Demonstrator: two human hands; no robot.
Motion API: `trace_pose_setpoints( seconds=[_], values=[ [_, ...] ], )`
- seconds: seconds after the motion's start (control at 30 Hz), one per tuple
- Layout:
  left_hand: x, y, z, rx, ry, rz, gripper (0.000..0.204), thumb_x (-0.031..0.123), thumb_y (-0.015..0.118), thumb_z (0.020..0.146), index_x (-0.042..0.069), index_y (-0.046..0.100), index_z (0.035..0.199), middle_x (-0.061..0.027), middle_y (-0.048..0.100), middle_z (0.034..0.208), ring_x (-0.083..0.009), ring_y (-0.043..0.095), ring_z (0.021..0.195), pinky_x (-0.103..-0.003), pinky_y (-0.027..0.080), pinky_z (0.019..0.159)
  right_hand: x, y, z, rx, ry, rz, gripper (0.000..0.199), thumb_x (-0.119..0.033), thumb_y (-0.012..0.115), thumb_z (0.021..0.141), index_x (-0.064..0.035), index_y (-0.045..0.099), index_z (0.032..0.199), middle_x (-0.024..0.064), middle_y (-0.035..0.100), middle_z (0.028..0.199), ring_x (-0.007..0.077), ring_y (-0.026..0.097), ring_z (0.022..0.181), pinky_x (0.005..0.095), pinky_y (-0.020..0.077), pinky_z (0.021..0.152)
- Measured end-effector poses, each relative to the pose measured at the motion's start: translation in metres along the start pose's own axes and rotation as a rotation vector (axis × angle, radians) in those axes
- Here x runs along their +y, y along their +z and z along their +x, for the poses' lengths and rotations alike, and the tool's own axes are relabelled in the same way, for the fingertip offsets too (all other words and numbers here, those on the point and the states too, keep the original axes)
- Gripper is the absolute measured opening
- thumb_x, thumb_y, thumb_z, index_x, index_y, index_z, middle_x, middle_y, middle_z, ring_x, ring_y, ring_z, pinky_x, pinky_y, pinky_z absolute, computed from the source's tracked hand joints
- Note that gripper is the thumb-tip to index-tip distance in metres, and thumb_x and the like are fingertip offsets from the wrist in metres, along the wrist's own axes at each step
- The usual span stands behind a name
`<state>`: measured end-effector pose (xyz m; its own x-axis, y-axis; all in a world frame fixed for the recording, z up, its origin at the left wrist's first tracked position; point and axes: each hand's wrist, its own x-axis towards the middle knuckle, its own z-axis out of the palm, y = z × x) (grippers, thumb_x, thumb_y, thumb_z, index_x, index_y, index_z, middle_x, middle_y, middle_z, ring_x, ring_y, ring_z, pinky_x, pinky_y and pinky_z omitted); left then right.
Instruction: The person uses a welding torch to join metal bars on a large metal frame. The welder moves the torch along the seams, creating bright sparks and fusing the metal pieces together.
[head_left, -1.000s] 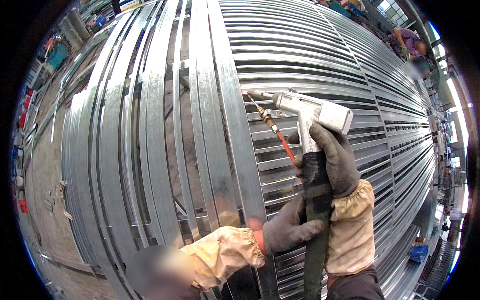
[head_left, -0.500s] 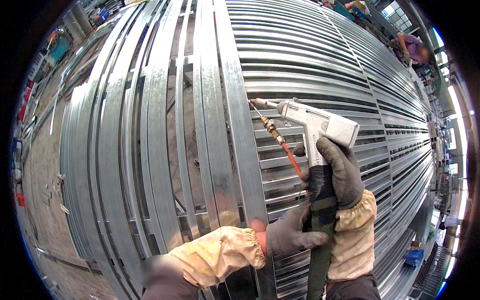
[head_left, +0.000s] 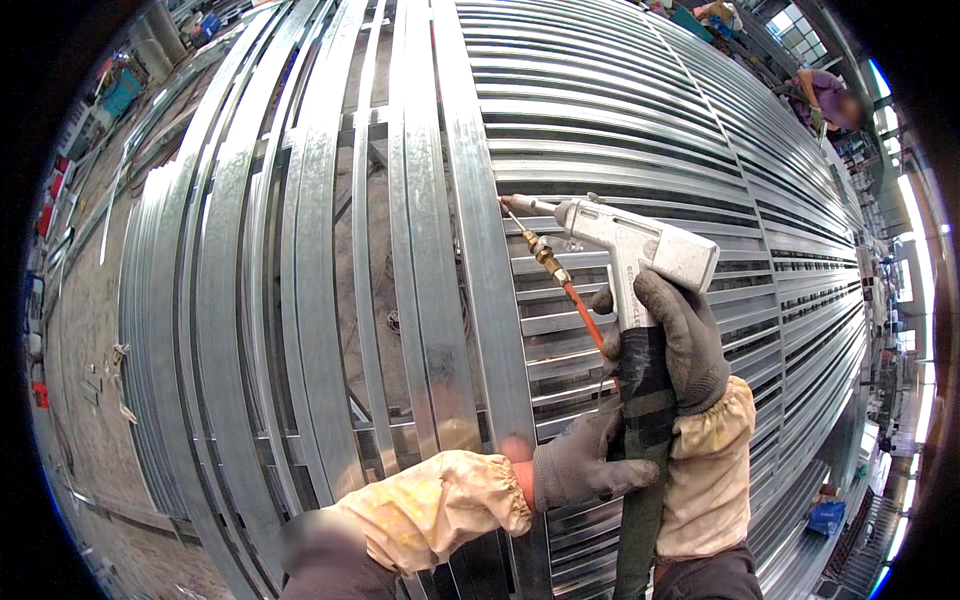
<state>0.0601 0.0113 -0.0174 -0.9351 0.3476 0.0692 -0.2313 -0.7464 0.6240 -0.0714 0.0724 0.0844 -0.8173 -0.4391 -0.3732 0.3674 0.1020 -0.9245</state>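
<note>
My right hand [head_left: 678, 340], in a dark grey glove with a yellow sleeve cover, grips the handle of a silver gun-shaped tool [head_left: 632, 247]. The tool's nozzle [head_left: 522, 206] points left and touches the edge of a galvanized steel strip [head_left: 487, 280] in a large steel frame. A thin red tube [head_left: 580, 310] with a brass fitting runs from the nozzle down to the handle. My left hand [head_left: 582, 462], gloved the same way, holds the dark wrapped hose [head_left: 640, 470] just below the handle.
The steel frame [head_left: 300, 300] of long strips and many cross slats fills most of the view. Another person [head_left: 825, 95] in purple stands at the far upper right. A blue box [head_left: 828, 517] sits on the floor at the lower right. Small parts lie on the floor at left [head_left: 100, 385].
The tool and both hands have shifted slightly down and to the right in view. The nozzle stays against the steel strip and both grips are unchanged.
</note>
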Motion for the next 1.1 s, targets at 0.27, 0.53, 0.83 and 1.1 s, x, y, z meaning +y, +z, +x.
trace_pose_setpoints(
  seconds=[0.27, 0.53, 0.83, 1.1],
  values=[
    [-0.0042, -0.0009, -0.001, 0.0, -0.034, -0.011, 0.081, 0.034, 0.082, 0.082, 0.001, 0.04, 0.143, -0.0074, 0.056, 0.129, -0.0157, 0.054, 0.115, -0.035, 0.043, 0.102, -0.0033, 0.0067, -0.0028, 0.052, 0.015, -0.041, 0.038, -0.025, 0.057, 0.099, 0.0049, 0.054, 0.122, 0.0165, 0.068, 0.091, 0.0189, 0.068, 0.059, 0.0295, 0.0579, 0.048],
    [-0.0026, -0.0028, -0.0016, -0.02, -0.037, 0.019, 0.081, 0.033, 0.081, 0.083, 0.0, 0.039, 0.144, -0.0078, 0.057, 0.129, -0.016, 0.053, 0.117, -0.036, 0.044, 0.103, -0.0017, 0.0062, -0.002, 0.039, 0.005, -0.036, 0.037, -0.025, 0.057, 0.1, 0.005, 0.054, 0.122, 0.0163, 0.068, 0.09, 0.0189, 0.068, 0.058, 0.029, 0.0562, 0.046],
    [-0.0056, -0.0008, -0.0034, -0.011, -0.01, 0.001, 0.085, 0.027, 0.081, 0.084, 0.0, 0.033, 0.147, -0.0075, 0.055, 0.13, -0.0159, 0.055, 0.114, -0.035, 0.045, 0.1, -0.0006, 0.0061, -0.0024, 0.027, 0.001, -0.033, 0.035, -0.027, 0.058, 0.099, 0.0035, 0.057, 0.118, 0.015, 0.068, 0.088, 0.018, 0.067, 0.058, 0.0287, 0.0553, 0.046],
    [-0.0014, 0.0039, -0.003, -0.026, 0.037, -0.035, 0.085, 0.031, 0.08, 0.084, 0.0, 0.033, 0.148, -0.0089, 0.054, 0.134, -0.0171, 0.053, 0.119, -0.036, 0.044, 0.102, -0.0044, 0.0025, -0.004, -0.022, 0.02, -0.034, 0.038, -0.026, 0.062, 0.098, 0.0039, 0.057, 0.12, 0.0137, 0.068, 0.091, 0.0174, 0.067, 0.061, 0.0293, 0.0583, 0.05]
  ],
)
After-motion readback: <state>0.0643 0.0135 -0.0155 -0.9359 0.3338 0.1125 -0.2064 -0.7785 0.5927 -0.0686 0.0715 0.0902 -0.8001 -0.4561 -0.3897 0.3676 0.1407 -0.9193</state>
